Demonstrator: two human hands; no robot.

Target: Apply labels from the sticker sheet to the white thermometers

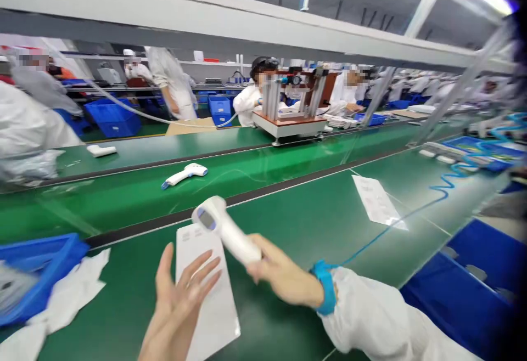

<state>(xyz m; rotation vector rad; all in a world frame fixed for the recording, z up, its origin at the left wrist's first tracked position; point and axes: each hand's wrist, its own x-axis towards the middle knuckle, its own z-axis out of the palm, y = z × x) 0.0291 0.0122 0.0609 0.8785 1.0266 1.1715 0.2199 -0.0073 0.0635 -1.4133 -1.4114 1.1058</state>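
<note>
1. Right hand (pixel 284 273): the grip is closed around the handle of a white infrared thermometer (pixel 224 232), which is held just above the tabletop (pixel 313 224). The display faces upward, probably to keep it readable.
2. Left hand (pixel 179 300): the grip is open, fingers spread, holding nothing. It lies over a white printed sheet (pixel 209 289); contact cannot be confirmed from this angle.
3. Blue wrist strap (pixel 326 287): fitted over the white sleeve (pixel 370 317), likely for static control.
4. Blue plastic tray (pixel 41 273): sits at the left edge, within reach, and is partly blurred.
5. Second thermometer (pixel 185 174): lies on its side on the farther green conveyor belt (pixel 123 207), likely placed there for transfer.
6. Test fixture (pixel 288 125): stands further along the line, near a co-worker in white (pixel 247 106).
</note>
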